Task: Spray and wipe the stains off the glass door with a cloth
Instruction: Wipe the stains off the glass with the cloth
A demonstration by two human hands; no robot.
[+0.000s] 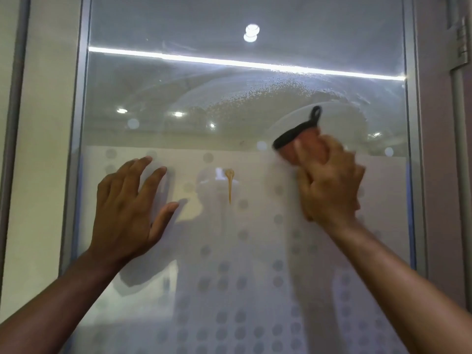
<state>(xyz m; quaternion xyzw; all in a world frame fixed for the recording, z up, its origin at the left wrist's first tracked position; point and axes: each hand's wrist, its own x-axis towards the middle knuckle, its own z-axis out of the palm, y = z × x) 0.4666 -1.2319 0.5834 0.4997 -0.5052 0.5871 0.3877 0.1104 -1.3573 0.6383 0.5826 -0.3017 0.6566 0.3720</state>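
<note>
The glass door [204, 80] fills the view, clear above and frosted with grey dots below. A yellow-brown stain [229, 183] runs down the glass near the middle. My left hand [127, 205] lies flat on the glass, fingers spread, left of the stain. My right hand [329, 185] is up at the right, closed around an orange cloth [304, 144] with a black edge and hanging loop, pressed against the glass. The hand is motion-blurred. Spray droplets [255, 95] and wipe arcs mark the glass above the cloth. No spray bottle is in view.
A grey metal frame [79, 123] borders the pane on both sides. A hinge [463, 39] sits on the frame at the top right, beside a purple wall. Ceiling lights and a light strip reflect in the upper glass.
</note>
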